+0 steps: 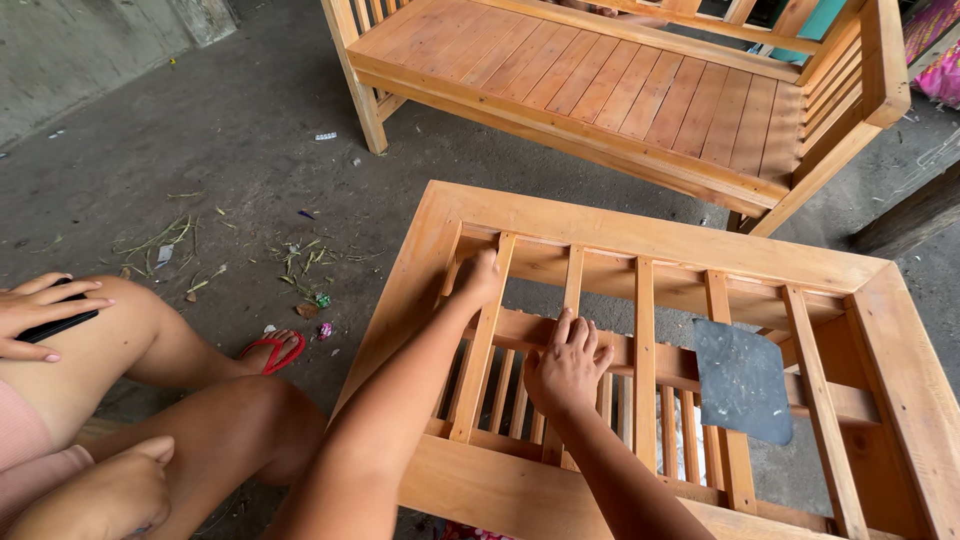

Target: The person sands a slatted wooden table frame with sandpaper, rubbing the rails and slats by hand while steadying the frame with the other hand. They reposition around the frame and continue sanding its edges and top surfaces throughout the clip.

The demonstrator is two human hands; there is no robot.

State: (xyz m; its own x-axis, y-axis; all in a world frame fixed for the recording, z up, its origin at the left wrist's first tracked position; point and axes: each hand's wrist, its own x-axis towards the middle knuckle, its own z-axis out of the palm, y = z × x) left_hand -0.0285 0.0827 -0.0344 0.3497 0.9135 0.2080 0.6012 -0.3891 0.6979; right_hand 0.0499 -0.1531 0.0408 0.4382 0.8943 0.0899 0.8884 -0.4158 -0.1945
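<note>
Left hand [478, 277] and right hand [567, 368] rest on a slatted wooden frame [640, 235].

My left hand [478, 278] reaches forward at frame centre, fingers curled under. My right hand [568, 368] lies flat just below it, fingers spread, forearms rising from the bottom edge.

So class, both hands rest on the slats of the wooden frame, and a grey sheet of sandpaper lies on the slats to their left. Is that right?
Not quite. In the head view the grey sandpaper sheet lies to the right of the hands, not the left. The left hand and right hand do rest on the slats of the wooden frame.
</note>
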